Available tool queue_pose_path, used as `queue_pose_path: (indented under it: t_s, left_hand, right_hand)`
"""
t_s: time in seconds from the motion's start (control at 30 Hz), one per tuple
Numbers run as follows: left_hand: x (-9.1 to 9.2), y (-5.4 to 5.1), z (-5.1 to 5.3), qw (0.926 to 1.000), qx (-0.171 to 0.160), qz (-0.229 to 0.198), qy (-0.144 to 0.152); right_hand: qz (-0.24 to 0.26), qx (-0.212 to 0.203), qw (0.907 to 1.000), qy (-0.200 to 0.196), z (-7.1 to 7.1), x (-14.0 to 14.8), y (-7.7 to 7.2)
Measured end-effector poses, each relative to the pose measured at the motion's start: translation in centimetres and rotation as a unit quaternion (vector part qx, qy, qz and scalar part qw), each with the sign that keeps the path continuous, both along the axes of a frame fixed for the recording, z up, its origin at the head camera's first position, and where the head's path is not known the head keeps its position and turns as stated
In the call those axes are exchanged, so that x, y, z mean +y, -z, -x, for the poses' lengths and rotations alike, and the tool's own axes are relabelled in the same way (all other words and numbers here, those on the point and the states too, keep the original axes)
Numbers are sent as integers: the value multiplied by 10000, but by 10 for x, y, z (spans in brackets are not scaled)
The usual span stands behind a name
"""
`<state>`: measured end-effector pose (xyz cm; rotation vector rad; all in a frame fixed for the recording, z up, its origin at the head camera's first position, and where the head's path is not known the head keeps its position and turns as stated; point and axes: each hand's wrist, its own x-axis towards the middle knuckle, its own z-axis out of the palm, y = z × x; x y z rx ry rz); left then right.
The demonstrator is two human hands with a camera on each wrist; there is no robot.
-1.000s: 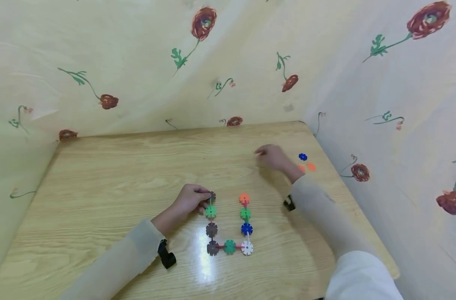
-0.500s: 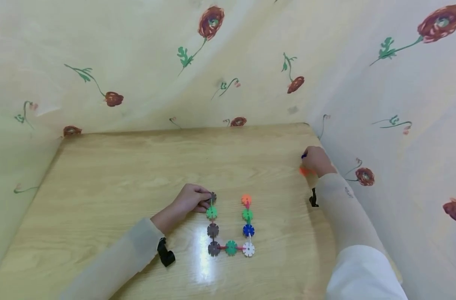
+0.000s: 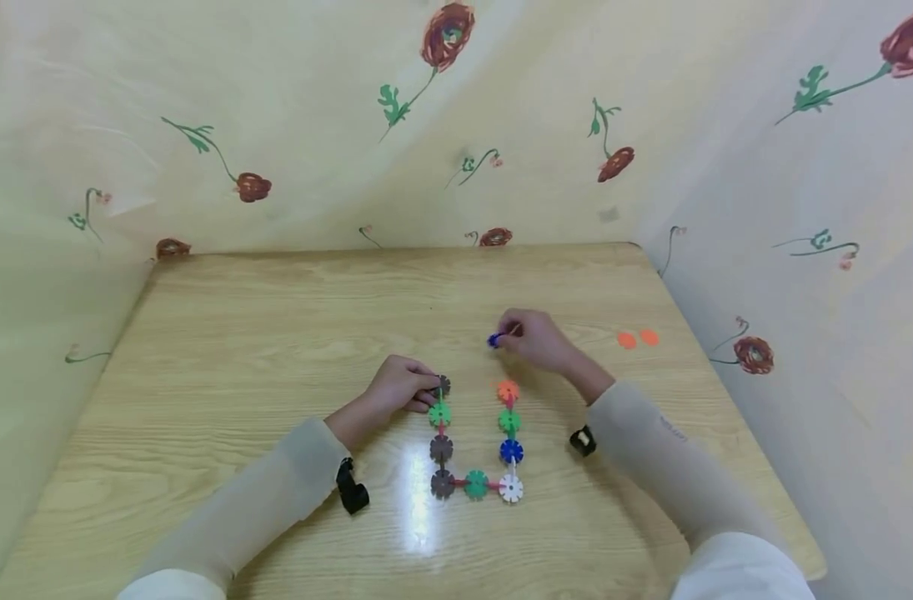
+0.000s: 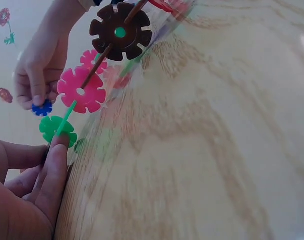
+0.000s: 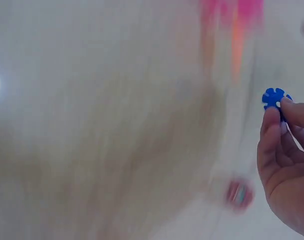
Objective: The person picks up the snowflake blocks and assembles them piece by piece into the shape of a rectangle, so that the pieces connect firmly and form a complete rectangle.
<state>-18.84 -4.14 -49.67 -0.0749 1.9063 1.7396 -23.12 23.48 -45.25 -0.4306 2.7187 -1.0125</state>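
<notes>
Notched plastic snowflake discs, slotted together, form a U-shaped chain (image 3: 476, 484) on the table in the head view. At its left arm's far end, my left hand (image 3: 399, 385) pinches a dark brown disc (image 3: 444, 384), joined to a light green disc (image 3: 440, 414). My right hand (image 3: 534, 340) holds a loose blue disc (image 5: 273, 97) between thumb and fingers, above the table beyond the chain's right arm. That arm ends in an orange disc (image 3: 508, 391). In the left wrist view, the left fingers (image 4: 57, 170) mostly hide the brown disc beside the green one (image 4: 54, 129).
Two orange discs (image 3: 627, 340) lie near the right edge of the wooden table (image 3: 313, 317). Flower-patterned cloth (image 3: 313, 125) stands behind the table and along its sides. Black wrist cameras (image 3: 353, 492) hang under both forearms.
My right hand reached to the right edge, took the blue disc and came back left with it. The left hand keeps its pinch on the brown disc. The head view has shifted slightly.
</notes>
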Motion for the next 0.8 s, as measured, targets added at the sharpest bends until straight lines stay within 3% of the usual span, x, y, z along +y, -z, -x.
queue_pose_path:
  t_s: [0.1, 0.23, 0.57, 0.8]
  left_hand:
    - [1, 0, 0, 9999, -24, -11, -98]
    - [1, 0, 2, 9999, -14, -56, -148]
    - [-1, 0, 2, 9999, -45, -39, -94]
    - [-1, 1, 1, 9998, -94, -114, -103]
  right_hand:
    - [189, -118, 9986, -487, -19, -32, -1]
    - [-37, 165, 9953, -955, -32, -51, 3]
    - [-670, 766, 9865, -1281, -42, -62, 15]
    - [-904, 1422, 9733, -1560, -49, -68, 17]
